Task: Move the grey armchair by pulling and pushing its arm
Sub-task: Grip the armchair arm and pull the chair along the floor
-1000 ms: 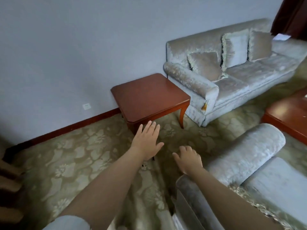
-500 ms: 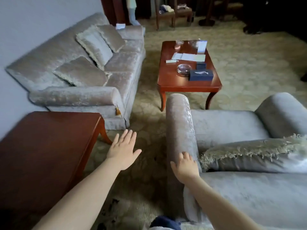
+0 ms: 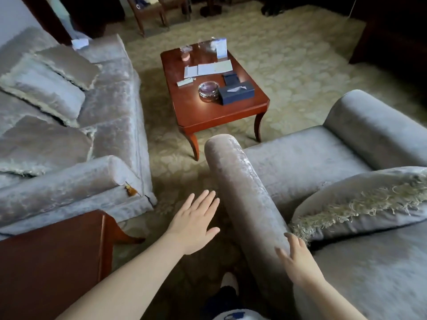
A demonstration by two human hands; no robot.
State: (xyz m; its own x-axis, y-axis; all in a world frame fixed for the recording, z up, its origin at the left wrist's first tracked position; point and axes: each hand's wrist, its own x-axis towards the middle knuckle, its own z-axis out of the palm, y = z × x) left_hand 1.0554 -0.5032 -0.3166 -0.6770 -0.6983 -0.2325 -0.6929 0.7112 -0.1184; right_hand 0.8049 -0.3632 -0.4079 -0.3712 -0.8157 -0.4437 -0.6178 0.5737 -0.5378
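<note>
The grey armchair [image 3: 312, 158] fills the right half of the view, with a fringed cushion [image 3: 360, 204] on its seat. Its near rolled arm [image 3: 240, 192] runs from centre down toward me. My right hand [image 3: 298, 262] rests on the inner top of that arm near the back, fingers curled lightly over the fabric. My left hand [image 3: 196, 220] hovers flat with fingers spread over the carpet, just left of the arm and not touching it.
A grey sofa [image 3: 69, 139] with cushions stands on the left. A red-brown side table [image 3: 46, 262] is at the lower left. A wooden coffee table [image 3: 212, 112] with papers, an ashtray and a blue box stands ahead. A narrow carpet gap [image 3: 175, 172] separates sofa and armchair.
The view has swung from the wall and side table round to the coffee table. My right hand has come to rest on the armchair's arm; my left hand stays spread beside it.
</note>
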